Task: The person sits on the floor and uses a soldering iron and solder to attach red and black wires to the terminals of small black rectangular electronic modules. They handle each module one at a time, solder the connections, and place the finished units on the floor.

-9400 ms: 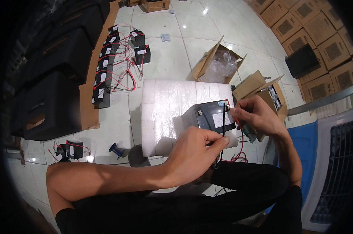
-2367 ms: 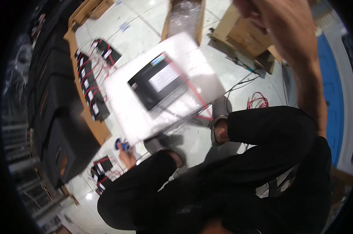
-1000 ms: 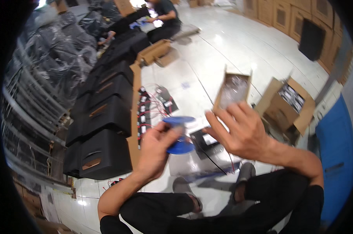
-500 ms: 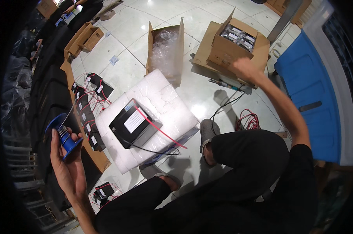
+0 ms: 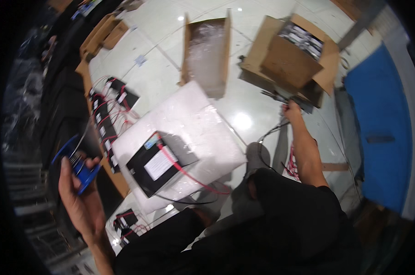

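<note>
My left hand [image 5: 84, 206] is closed around a blue spool of solder wire [image 5: 84, 176], and a loose end of the silvery wire points upward from it. My right hand [image 5: 293, 111] reaches down to the floor beside the open carton, its fingers closed around the handle of a soldering iron [image 5: 276, 96]; motion blur softens the grip. A black cable [image 5: 272, 131] trails from there. Between my hands, a black battery [image 5: 153, 166] with a white label lies on a white foam block [image 5: 203, 123]. One red lead [image 5: 189, 175] and one black lead come off it.
An open carton [image 5: 292, 62] of packed parts stands far right; left of it is a carton with clear plastic wrap [image 5: 205, 57]. Several wired black batteries [image 5: 104, 121] line the left. A blue panel [image 5: 377, 123] is at right. Red wires [image 5: 291, 162] lie near my foot.
My right hand has come down from the carton's side to the soldering iron on the floor. The view has shifted slightly. My left hand still holds the spool.
</note>
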A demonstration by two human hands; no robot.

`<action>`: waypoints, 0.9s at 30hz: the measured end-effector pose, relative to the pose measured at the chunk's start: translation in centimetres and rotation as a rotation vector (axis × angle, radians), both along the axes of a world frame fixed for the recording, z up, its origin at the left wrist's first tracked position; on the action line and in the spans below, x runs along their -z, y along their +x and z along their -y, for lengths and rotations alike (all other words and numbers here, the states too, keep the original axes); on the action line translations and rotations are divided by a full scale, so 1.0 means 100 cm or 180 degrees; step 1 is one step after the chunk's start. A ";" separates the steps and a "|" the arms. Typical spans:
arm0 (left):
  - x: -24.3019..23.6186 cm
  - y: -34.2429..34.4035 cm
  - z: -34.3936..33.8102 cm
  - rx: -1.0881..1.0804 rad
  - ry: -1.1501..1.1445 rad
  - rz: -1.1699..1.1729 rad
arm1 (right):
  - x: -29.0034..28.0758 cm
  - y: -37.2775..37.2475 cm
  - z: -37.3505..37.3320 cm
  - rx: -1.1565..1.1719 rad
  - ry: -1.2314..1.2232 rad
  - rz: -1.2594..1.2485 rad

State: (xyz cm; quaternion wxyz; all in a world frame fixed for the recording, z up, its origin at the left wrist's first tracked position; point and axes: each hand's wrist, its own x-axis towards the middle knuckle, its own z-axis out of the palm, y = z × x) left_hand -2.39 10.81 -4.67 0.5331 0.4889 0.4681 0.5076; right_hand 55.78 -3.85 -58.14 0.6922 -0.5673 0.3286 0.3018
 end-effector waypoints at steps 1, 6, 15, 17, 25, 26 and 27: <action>-0.002 0.002 -0.005 0.0322 -0.0210 0.0301 | 0.017 0.004 0.005 -0.0087 -0.0038 0.0465; 0.003 0.010 -0.005 0.0572 -0.0166 -0.0174 | 0.000 0.005 0.010 -0.0141 0.0214 0.0327; 0.010 0.017 -0.003 0.0981 0.0038 -0.0521 | -0.175 -0.129 0.029 -0.0676 0.0501 0.1452; 0.012 0.016 -0.005 0.1097 0.0313 -0.0818 | -0.216 -0.142 0.031 -0.0661 0.0956 0.1624; 0.015 0.006 -0.012 0.1530 0.1157 -0.1563 | -0.380 -0.187 -0.016 -0.1485 0.2185 0.2617; 0.014 0.007 -0.013 0.1601 0.1410 -0.1672 | -0.392 -0.196 -0.023 -0.1650 0.2240 0.2676; 0.014 0.007 -0.014 0.1669 0.1663 -0.1784 | -0.402 -0.205 -0.029 -0.1826 0.2336 0.2756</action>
